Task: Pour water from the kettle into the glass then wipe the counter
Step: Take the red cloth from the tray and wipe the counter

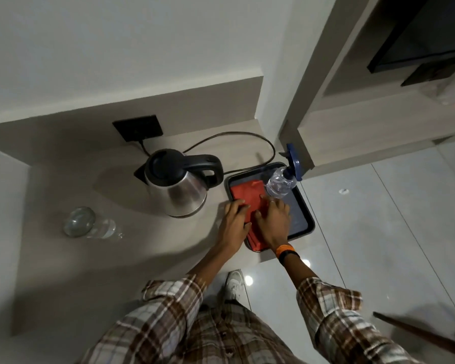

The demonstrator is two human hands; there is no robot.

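Checked sleeves (168, 306) lead to our left hand (233, 219) and right hand (273, 222), both pressed flat on the red cloth (247, 191) in the dark tray (304, 219), no grip closed yet. We judge it soft and light; pinch an edge. Left stand the smooth steel kettle (177, 191) and the fragile glass (90, 224) on the counter (63, 271).

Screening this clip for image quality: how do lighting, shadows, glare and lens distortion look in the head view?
Head view: dim, even indoor light; the kettle throws a soft shadow leftward across the counter. Bright glare spots sit on the glossy floor near the shoe. Wide-angle bending curves the walls and shelf edges. The glass looks hazy and stretched; both hands on the red cloth are slightly soft.
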